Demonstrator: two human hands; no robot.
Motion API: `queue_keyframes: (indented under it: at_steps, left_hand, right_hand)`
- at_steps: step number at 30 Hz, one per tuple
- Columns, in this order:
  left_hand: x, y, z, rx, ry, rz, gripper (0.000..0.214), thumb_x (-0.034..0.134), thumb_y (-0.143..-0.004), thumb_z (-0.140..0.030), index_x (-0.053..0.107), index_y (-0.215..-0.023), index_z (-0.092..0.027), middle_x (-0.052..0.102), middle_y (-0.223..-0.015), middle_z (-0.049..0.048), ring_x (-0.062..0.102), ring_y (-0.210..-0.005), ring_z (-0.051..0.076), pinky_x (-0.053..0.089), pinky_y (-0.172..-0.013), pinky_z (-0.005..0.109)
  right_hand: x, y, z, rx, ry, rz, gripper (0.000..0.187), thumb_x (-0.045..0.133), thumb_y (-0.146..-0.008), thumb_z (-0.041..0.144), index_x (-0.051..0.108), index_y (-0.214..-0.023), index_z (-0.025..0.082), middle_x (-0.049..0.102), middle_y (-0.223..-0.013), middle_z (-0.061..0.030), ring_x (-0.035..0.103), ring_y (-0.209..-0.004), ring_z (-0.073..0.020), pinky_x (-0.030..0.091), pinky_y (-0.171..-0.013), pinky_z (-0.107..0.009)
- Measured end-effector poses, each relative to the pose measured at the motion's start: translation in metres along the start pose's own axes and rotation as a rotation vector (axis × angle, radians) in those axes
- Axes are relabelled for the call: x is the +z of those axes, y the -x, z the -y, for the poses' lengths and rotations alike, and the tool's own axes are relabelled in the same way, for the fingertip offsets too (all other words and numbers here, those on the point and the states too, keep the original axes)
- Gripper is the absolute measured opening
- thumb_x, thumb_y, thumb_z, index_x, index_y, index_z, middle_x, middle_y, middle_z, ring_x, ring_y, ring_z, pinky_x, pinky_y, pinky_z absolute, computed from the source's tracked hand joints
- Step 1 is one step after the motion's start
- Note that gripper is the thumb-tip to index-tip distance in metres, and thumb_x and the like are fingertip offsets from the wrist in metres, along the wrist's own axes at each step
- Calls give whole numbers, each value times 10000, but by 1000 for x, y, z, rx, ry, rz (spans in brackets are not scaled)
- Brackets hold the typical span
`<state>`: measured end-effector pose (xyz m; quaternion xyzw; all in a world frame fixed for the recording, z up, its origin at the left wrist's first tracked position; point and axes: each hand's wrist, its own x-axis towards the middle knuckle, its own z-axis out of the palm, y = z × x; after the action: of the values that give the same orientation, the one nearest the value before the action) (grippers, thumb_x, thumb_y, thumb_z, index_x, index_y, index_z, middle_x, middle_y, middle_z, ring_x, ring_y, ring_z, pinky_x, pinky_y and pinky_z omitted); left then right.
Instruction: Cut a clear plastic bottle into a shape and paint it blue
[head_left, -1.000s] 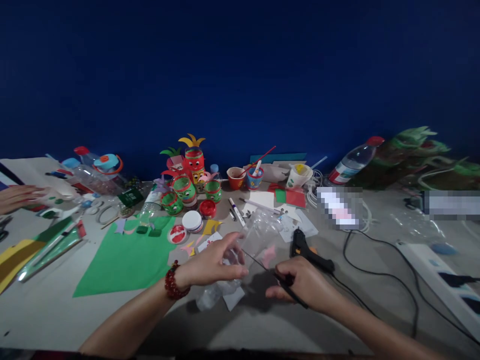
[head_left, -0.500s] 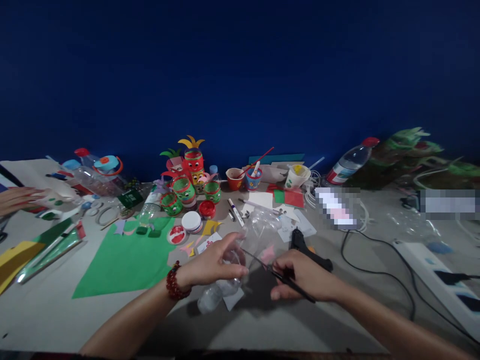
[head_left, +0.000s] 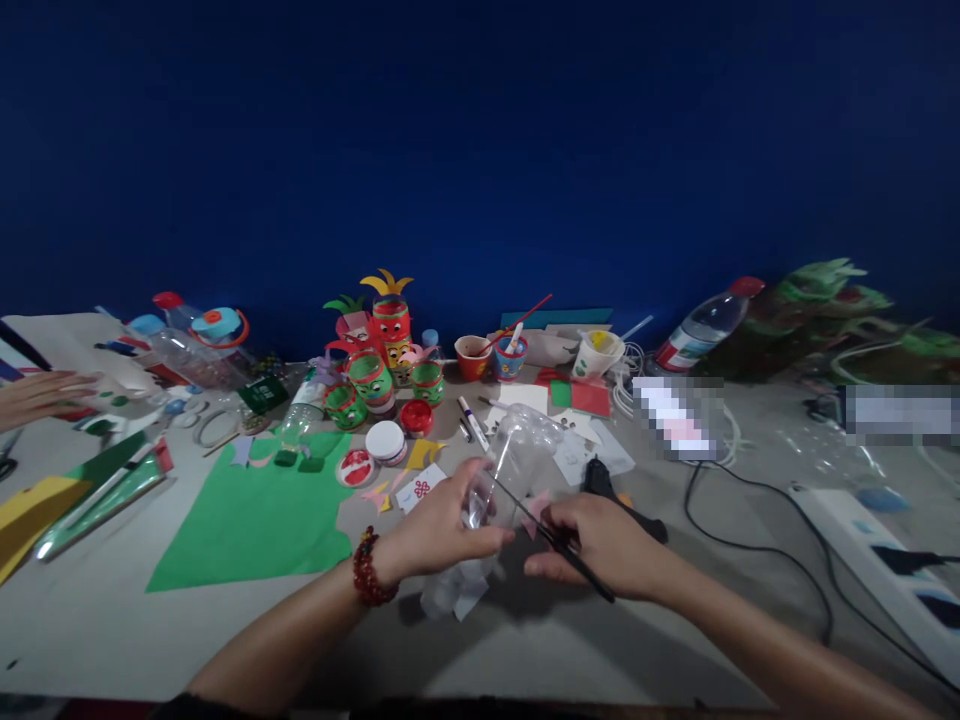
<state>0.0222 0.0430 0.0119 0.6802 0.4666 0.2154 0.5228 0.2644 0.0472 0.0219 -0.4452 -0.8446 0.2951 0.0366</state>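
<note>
My left hand (head_left: 442, 515), with a beaded bracelet (head_left: 370, 570) at the wrist, is wrapped round a clear plastic bottle (head_left: 517, 450). The bottle lies tilted, one end pointing away from me and its lower part showing beneath my hand. In my right hand (head_left: 607, 545) is a pair of dark scissors (head_left: 551, 540), its thin blades reaching to the bottle beside my left fingers. Whether the blades pass through the plastic I cannot tell. A pink paper scrap (head_left: 535, 512) lies near my right fingers, and a black glue gun (head_left: 619, 500) rests just beyond that hand.
A green sheet (head_left: 247, 520) lies at left, near decorated plastic cups (head_left: 371, 378) and paint jars (head_left: 385, 442). Another person's hand (head_left: 45, 395) is at the far left. On the right are a phone (head_left: 675, 415), black cables (head_left: 750, 535) and a power strip (head_left: 877, 575).
My left hand and the bottle have shifted a little to the right. My right hand has moved slightly left, and the scissor blades now point more steeply upward.
</note>
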Motion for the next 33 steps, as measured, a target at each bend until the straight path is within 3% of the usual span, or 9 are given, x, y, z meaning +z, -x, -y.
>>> queue_keyframes:
  at_steps: [7, 21, 29, 33]
  left_hand:
    - [-6, -2, 10, -21, 76, 95, 740, 743, -770, -455, 413, -1390, -222, 673, -1031, 63, 627, -856, 202, 494, -694, 302]
    - [-15, -4, -2, -40, -61, 75, 741, 719, -774, -476, 415, -1392, -202, 681, -1046, 74, 643, -835, 205, 494, -662, 307]
    - [-14, -6, 4, -43, -18, 71, 744, 724, -769, -496, 424, -1383, -202, 685, -1032, 70, 653, -812, 200, 491, -661, 306]
    - [-14, -6, 5, -48, 14, 64, 757, 729, -769, -498, 418, -1390, -198, 684, -1013, 60, 652, -800, 193, 499, -682, 315]
  right_hand:
    - [-7, 1, 5, -26, -2, 80, 598, 584, -750, 784, 612, -715, 188, 635, -703, -37, 540, -601, -164, 290, -547, -259]
    - [5, -2, -1, 11, 44, -17, 605, 562, -773, 782, 608, -637, 194, 607, -618, -28, 515, -555, -150, 255, -530, -257]
    - [9, -1, -1, -11, -31, -91, 599, 559, -806, 745, 565, -561, 199, 519, -545, 12, 404, -494, -112, 243, -505, -250]
    - [12, -1, -1, 23, -93, -106, 606, 550, -819, 734, 556, -536, 198, 511, -529, 16, 415, -493, -113, 257, -504, -248]
